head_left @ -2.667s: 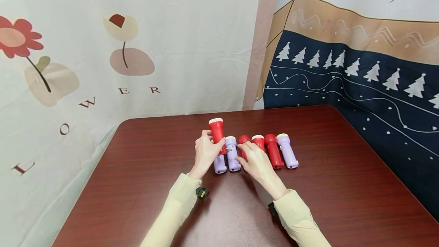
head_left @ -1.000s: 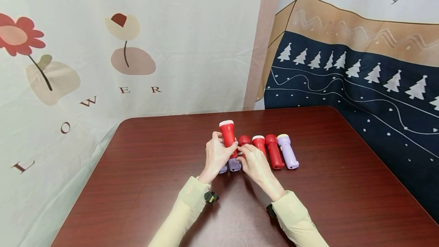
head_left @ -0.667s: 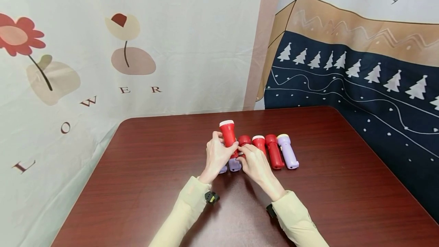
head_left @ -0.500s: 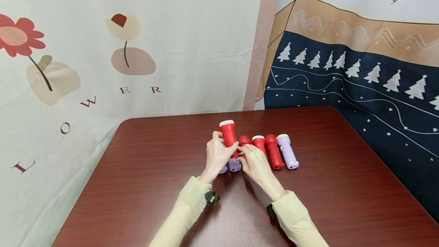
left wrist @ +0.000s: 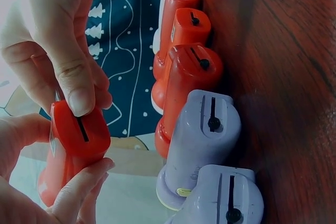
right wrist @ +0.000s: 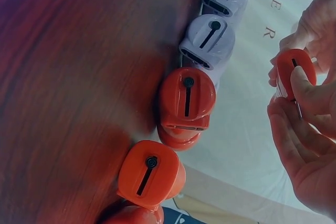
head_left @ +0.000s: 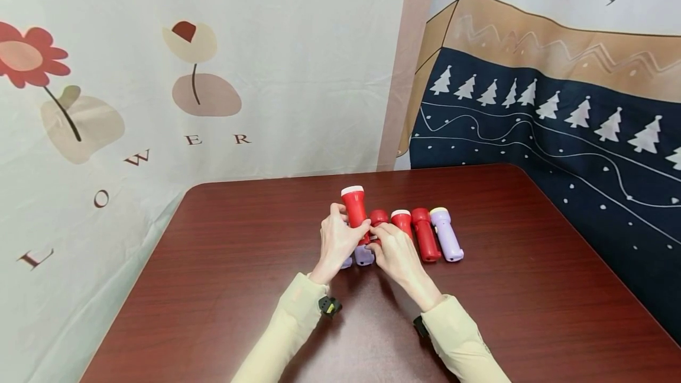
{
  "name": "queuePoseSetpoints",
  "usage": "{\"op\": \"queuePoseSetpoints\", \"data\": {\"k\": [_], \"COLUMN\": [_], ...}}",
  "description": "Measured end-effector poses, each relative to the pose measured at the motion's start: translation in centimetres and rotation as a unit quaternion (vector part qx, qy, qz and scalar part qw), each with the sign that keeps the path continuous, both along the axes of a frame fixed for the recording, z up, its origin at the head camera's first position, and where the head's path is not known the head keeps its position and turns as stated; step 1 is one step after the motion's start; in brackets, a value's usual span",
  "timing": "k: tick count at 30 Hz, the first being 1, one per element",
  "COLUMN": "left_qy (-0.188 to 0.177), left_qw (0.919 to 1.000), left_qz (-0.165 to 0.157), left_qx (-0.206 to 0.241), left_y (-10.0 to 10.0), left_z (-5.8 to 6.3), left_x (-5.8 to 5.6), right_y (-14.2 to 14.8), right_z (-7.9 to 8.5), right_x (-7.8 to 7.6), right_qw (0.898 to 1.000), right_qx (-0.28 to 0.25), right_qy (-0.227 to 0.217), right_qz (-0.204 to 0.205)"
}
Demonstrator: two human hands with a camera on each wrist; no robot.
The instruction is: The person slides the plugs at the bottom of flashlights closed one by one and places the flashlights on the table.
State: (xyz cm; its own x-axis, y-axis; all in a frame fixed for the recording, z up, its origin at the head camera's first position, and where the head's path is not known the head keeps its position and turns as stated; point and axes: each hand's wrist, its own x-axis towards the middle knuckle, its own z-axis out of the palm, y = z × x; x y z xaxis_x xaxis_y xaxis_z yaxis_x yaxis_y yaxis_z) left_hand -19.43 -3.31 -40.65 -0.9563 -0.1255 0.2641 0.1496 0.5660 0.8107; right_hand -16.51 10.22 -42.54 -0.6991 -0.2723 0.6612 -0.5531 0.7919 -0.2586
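Note:
My left hand (head_left: 335,242) holds a red flashlight (head_left: 354,205) above the table, its white-rimmed head pointing up and away. My right hand (head_left: 396,254) is at the flashlight's tail end. In the left wrist view, the right thumb (left wrist: 79,95) presses on the slotted tail of the red flashlight (left wrist: 86,145), while left fingers grip its body. A thin metal piece (right wrist: 298,109) sticks out beside the tail between the right fingers in the right wrist view; what it belongs to is hard to tell. Two lilac flashlights (head_left: 364,256) lie partly hidden under the left hand.
Continuing the row on the brown table (head_left: 239,282) are a dark red flashlight (head_left: 379,216), a bright red one (head_left: 401,218), another dark red one (head_left: 425,235) and a lilac one (head_left: 447,235). Printed cloths (head_left: 298,64) hang behind the table.
Since the earliest frame, my left hand has brought the red flashlight rightward to my right hand, over the second lilac flashlight. In the last second both hands have stayed nearly still.

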Motion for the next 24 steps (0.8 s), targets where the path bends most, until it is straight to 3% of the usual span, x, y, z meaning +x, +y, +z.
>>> {"op": "queuePoseSetpoints", "data": {"k": [24], "left_qy": [-0.012], "left_qw": [0.9999], "left_qz": [0.002], "left_qx": [-0.004], "left_y": [0.18], "left_z": [0.20], "left_x": [-0.06], "right_y": [-0.07], "right_z": [-0.15], "right_x": [-0.16], "right_qw": [1.000], "right_qx": [0.012], "right_qy": [0.019], "right_qz": [-0.012]}}
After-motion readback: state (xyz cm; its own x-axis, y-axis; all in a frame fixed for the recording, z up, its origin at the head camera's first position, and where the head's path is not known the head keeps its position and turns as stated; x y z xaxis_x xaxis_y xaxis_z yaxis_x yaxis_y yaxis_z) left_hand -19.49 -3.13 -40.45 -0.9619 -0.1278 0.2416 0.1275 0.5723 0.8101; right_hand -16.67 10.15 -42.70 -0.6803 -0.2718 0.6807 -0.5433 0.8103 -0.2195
